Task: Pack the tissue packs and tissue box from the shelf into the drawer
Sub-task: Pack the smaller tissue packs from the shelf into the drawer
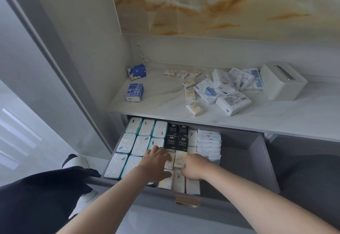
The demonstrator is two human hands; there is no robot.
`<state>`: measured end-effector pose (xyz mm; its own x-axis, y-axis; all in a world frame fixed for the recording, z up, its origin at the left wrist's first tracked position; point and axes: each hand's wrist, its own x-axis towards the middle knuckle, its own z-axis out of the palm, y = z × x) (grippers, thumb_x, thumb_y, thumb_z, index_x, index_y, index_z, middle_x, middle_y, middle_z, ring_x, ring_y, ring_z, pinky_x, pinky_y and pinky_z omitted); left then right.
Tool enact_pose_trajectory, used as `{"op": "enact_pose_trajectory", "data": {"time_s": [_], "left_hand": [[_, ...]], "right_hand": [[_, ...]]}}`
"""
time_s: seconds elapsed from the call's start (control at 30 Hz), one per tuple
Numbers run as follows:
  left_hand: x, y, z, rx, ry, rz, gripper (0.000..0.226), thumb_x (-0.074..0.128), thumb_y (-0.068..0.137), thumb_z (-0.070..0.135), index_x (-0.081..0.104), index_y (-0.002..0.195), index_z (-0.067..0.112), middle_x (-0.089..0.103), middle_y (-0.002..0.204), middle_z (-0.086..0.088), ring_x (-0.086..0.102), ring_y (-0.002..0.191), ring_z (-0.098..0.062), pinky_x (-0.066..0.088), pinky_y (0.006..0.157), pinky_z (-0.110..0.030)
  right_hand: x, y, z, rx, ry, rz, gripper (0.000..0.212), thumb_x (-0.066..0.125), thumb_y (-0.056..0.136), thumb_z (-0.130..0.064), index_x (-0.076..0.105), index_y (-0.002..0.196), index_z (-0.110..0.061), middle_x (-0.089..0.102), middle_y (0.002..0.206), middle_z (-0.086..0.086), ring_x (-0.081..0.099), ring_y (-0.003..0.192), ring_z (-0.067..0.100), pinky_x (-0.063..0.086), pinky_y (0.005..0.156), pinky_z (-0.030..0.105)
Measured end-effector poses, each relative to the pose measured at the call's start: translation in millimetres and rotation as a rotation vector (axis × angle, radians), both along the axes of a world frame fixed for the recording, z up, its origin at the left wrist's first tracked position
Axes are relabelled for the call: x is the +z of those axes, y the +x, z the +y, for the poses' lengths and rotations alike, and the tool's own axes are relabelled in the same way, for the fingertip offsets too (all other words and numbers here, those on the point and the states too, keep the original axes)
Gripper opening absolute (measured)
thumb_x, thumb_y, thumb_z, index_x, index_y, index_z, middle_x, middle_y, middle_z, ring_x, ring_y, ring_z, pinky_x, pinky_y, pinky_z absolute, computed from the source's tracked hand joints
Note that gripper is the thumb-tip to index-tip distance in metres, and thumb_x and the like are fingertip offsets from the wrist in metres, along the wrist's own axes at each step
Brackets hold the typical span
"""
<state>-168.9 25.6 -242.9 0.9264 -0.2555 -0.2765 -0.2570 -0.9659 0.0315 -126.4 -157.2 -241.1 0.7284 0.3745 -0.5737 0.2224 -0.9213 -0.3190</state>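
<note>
The grey drawer stands pulled out below the shelf. White packs fill its left side, black "Face" packs sit mid-back, and thin white packs stand on edge to their right. My left hand spans a cream tissue pack between thumb and fingers in the front middle row. My right hand is curled on the neighbouring cream "Face" pack. On the shelf lie two blue packs, several small cream packs, larger white packs and the white tissue box.
The right part of the drawer floor is bare. A brass handle sits on the drawer front. A grey cabinet side rises at the left. My dark clothing and a white shoe are at the lower left.
</note>
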Motion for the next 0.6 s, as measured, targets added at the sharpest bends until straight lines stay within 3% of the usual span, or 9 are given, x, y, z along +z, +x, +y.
{"op": "enact_pose_trajectory", "data": {"time_s": [0.13,0.23,0.3,0.37,0.47,0.6], "left_hand": [[-4,-4,-4,-0.022,0.063,-0.035,0.071,0.064,0.084,0.057,0.037,0.140,0.025,0.034,0.146,-0.001,0.030,0.132,-0.025,0.030,0.109,-0.041],[-4,-3,-5,-0.090,0.082,-0.050,0.074,0.060,0.085,0.059,0.033,0.146,0.026,0.028,0.154,-0.002,0.023,0.139,-0.026,0.026,0.113,-0.043],[-4,-2,-5,-0.138,0.129,-0.024,0.088,0.062,0.077,0.068,0.029,0.149,0.028,0.022,0.156,-0.002,0.018,0.142,-0.026,0.025,0.114,-0.044],[-4,0,-3,-0.137,0.175,0.007,0.094,0.067,0.073,0.069,0.027,0.149,0.028,0.022,0.155,-0.002,0.017,0.142,-0.026,0.027,0.113,-0.045],[-1,5,1,-0.105,0.191,0.024,0.086,0.069,0.077,0.061,0.031,0.147,0.029,0.026,0.152,-0.003,0.022,0.139,-0.026,0.030,0.111,-0.043],[7,15,3,-0.061,0.138,0.061,0.074,0.064,0.084,0.053,0.035,0.147,0.028,0.025,0.154,-0.003,0.025,0.139,-0.025,0.034,0.110,-0.042]], "right_hand": [[-1,-2,5,0.018,0.031,0.113,0.026,0.052,0.082,-0.025,0.074,0.092,-0.016,0.074,0.085,0.003,0.065,0.057,0.018,0.057,0.065,0.030],[0,-4,6,-0.054,0.042,-0.025,0.019,0.052,0.079,-0.021,0.070,0.084,-0.017,0.068,0.086,0.001,0.065,0.072,0.020,0.056,0.066,0.032],[4,-3,5,-0.110,0.056,-0.123,0.015,0.050,0.076,-0.020,0.065,0.076,-0.016,0.065,0.081,0.000,0.062,0.072,0.018,0.052,0.063,0.028],[3,-1,2,-0.140,0.111,-0.112,0.020,0.050,0.077,-0.018,0.068,0.085,-0.018,0.067,0.094,-0.002,0.063,0.084,0.017,0.054,0.072,0.030],[1,2,-4,-0.084,0.162,-0.055,0.032,0.053,0.085,-0.018,0.066,0.114,-0.027,0.061,0.124,-0.005,0.057,0.112,0.016,0.047,0.089,0.028],[8,13,-9,-0.068,0.149,-0.093,0.032,0.051,0.087,-0.020,0.068,0.112,-0.030,0.063,0.123,-0.009,0.058,0.111,0.015,0.050,0.090,0.031]]}}
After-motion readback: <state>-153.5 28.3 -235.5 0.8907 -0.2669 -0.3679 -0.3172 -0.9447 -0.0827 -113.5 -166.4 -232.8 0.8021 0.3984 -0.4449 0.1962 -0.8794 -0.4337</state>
